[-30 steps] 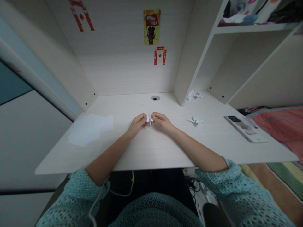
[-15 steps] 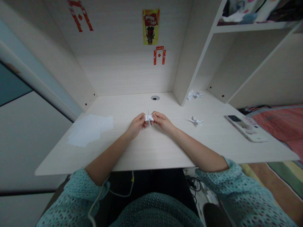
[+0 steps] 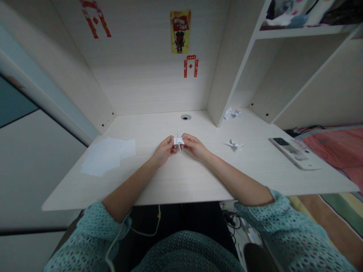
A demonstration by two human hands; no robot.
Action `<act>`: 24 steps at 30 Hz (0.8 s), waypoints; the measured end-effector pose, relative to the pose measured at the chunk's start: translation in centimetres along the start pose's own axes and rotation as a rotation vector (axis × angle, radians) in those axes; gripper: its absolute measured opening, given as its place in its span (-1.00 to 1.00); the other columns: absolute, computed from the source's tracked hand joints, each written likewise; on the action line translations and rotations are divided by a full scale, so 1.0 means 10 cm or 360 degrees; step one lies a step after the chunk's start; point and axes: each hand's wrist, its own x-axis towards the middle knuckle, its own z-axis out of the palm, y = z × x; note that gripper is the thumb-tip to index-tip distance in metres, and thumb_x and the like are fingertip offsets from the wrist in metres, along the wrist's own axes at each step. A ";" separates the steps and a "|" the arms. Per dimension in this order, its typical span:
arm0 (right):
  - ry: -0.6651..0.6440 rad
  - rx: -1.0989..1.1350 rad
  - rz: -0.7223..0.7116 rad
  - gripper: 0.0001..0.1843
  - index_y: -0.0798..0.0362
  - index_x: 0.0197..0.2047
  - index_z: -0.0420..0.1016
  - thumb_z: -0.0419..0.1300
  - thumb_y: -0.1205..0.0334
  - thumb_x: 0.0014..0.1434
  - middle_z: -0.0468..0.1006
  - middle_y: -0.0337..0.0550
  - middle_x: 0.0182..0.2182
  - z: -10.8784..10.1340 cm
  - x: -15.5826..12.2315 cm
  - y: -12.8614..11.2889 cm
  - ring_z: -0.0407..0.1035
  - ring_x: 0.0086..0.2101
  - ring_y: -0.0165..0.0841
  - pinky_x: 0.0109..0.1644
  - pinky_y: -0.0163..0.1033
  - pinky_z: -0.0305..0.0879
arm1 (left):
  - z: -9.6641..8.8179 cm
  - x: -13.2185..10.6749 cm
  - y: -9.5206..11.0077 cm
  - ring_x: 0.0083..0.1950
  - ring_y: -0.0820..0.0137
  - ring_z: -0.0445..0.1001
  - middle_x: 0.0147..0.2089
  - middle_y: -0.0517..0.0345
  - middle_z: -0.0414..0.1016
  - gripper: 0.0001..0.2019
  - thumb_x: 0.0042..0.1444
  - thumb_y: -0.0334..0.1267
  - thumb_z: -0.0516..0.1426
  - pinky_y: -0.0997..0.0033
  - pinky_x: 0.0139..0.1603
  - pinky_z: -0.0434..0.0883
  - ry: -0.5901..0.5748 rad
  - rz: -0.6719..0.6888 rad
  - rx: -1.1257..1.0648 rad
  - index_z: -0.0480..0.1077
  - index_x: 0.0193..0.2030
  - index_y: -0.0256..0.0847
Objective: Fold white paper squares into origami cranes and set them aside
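Observation:
A small folded white paper figure is held between both hands above the middle of the pale wooden desk. My left hand pinches its left side with closed fingers. My right hand pinches its right side the same way. A thin paper point sticks up from the figure between the two hands. Both forearms are bare, with teal knitted sleeves pushed up near the desk's front edge.
A stack of white paper sheets lies at the desk's left. A folded paper crane sits to the right, another paper crane in the shelf nook. A remote control lies far right. A cable hole is at the back.
Both hands have risen slightly with the paper figure and stayed pinched on it. Nothing else on the desk has moved.

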 end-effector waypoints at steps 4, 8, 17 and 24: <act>0.0071 -0.0220 -0.0077 -0.60 0.05 -0.50 0.29 0.11 -0.13 0.06 0.31 -0.27 -0.57 -0.06 0.01 0.01 0.23 -0.47 -0.42 -0.30 -0.29 0.17 | -0.06 0.01 -0.01 -0.49 0.54 0.24 -0.49 0.23 0.27 -0.72 0.08 -0.03 0.07 0.54 -0.48 0.19 0.0041 0.0068 0.0273 0.24 -0.42 -0.22; 0.0131 -0.0457 -0.0149 -0.56 0.07 -0.55 0.29 0.05 -0.13 0.12 0.28 -0.27 -0.59 -0.07 -0.01 -0.03 0.19 -0.48 -0.43 -0.30 -0.29 0.11 | -0.08 0.01 -0.02 -0.49 0.53 0.25 -0.50 0.23 0.30 -0.69 0.11 -0.01 0.03 0.54 -0.46 0.21 0.0119 0.0157 0.0527 0.29 -0.43 -0.23; 0.0078 -0.0452 -0.0200 -0.63 0.06 -0.53 0.30 0.09 -0.06 0.11 0.27 -0.28 -0.58 -0.06 -0.01 -0.01 0.17 -0.47 -0.42 -0.30 -0.29 0.07 | -0.04 0.02 -0.04 -0.49 0.54 0.24 -0.52 0.25 0.26 -0.71 0.10 -0.04 0.05 0.56 -0.49 0.18 0.0197 0.0118 0.0477 0.27 -0.45 -0.23; 0.0026 -0.0136 -0.0126 -0.70 0.06 -0.48 0.31 0.13 0.00 0.09 0.31 -0.28 -0.58 -0.07 0.00 0.06 0.21 -0.48 -0.42 -0.30 -0.29 0.10 | 0.00 0.02 -0.02 -0.51 0.57 0.24 -0.51 0.25 0.26 -0.76 0.04 -0.09 0.12 0.60 -0.51 0.18 0.0149 -0.0054 -0.0023 0.26 -0.42 -0.23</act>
